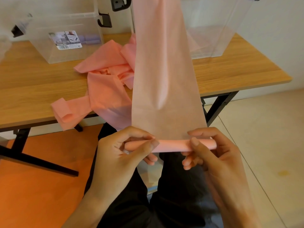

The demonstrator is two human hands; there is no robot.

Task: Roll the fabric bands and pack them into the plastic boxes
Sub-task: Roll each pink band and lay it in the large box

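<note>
A long pink fabric band (164,66) hangs taut from above the frame down to my lap. Its lower end is wound into a thin roll (172,145). My left hand (125,150) pinches the roll's left end between thumb and fingers. My right hand (212,150) pinches its right end the same way. More of the pink band lies heaped on the wooden table (32,83), with one end (64,112) drooping over the front edge. Two clear plastic boxes stand at the back: the left box (65,38) holds pale purple rolls, and the right box (218,27) is partly behind the band.
The table (238,69) stands on black folding legs (218,106). An orange mat (41,186) covers the floor at the left, pale tiles (271,145) at the right. My dark trousers fill the bottom centre.
</note>
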